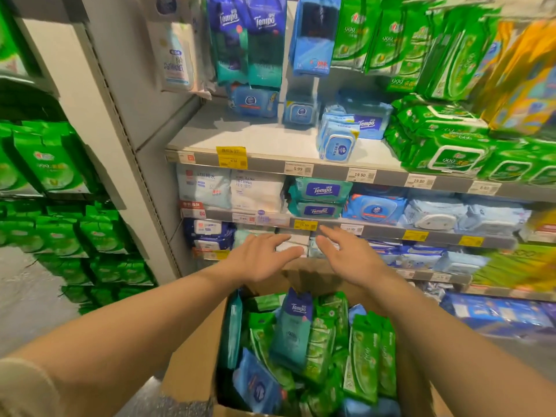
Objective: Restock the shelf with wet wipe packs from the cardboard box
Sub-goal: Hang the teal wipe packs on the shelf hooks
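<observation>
Nothing is held by the left hand (264, 260) or right hand (350, 257), both spread above the cardboard box (192, 365); the wet wipe packs (291, 332) inside, seemingly soft and slippery, are best pinched by their edges.

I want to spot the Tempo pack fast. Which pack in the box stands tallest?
The teal pack with the dark blue Tempo top, mid-box: it stands upright above the green packs around it.

Both forearms are covering the side walls of the cardboard box (192, 368), its bottom is getting cropped, and those green packs (469, 55) top right are blurring out.
</observation>
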